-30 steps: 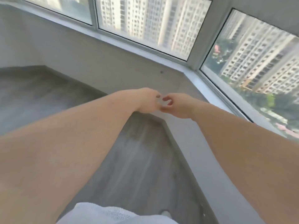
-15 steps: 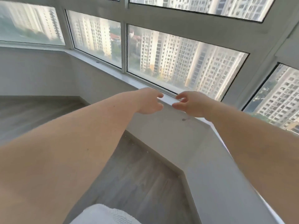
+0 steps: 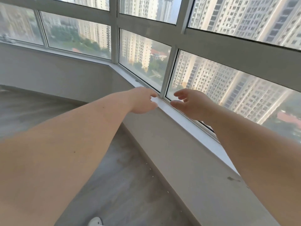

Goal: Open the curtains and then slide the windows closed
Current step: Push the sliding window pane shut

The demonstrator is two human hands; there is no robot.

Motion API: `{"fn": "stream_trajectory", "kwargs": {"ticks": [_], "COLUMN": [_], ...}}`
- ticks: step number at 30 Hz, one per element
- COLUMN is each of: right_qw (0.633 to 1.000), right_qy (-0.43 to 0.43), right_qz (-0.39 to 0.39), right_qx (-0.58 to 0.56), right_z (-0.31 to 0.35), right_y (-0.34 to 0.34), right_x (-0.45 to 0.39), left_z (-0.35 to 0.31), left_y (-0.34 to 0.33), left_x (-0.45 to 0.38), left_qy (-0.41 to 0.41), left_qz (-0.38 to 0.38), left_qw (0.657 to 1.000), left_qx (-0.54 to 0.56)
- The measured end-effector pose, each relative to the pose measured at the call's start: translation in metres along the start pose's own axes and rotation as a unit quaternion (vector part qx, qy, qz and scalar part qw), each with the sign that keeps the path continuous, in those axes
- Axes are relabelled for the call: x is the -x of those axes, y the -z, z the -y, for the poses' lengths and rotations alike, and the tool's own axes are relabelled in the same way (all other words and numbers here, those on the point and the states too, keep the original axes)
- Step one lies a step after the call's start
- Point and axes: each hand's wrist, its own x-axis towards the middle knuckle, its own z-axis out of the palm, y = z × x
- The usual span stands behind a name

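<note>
A bay of windows with pale grey frames (image 3: 168, 69) wraps around the room above a white sill (image 3: 174, 111). No curtain is in view. My left hand (image 3: 143, 101) hovers at the sill just left of a vertical frame bar, fingers loosely curled and holding nothing. My right hand (image 3: 190, 103) is just right of that bar, fingers spread apart and empty, above the sill. Both arms stretch forward from the bottom corners. Whether any pane stands slid open I cannot tell.
A low grey wall (image 3: 187, 152) runs under the sill from the far left down to the bottom right. Grey wood-look floor (image 3: 114, 185) lies at left and below. A white shoe tip (image 3: 96, 221) shows at the bottom edge. High-rise buildings fill the glass.
The view has swung upward and to the left from the floor corner to the window panes. My hands, touching a second ago, have parted and the right fingers have spread.
</note>
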Motion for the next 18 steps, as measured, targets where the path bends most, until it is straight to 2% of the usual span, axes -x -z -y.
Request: {"fn": "stream_trajectory", "kwargs": {"ticks": [10,15,18], "right_qw": [0.998,0.998,0.996], "right_qy": [-0.003,-0.01,-0.012], "right_qz": [-0.061,-0.058,-0.083], "right_qx": [-0.004,0.021,0.017], "right_z": [0.062,0.064,0.058], "right_y": [-0.034,-0.054,-0.053], "right_x": [-0.232,-0.31,-0.36], "left_z": [0.148,0.19,0.209], "left_y": [0.117,0.127,0.134], "left_x": [-0.158,-0.221,-0.263], "left_qy": [-0.003,-0.017,-0.023], "left_qz": [-0.018,-0.018,-0.02], "left_qw": [1.0,0.999,0.999], "left_qx": [0.025,0.02,0.016]}}
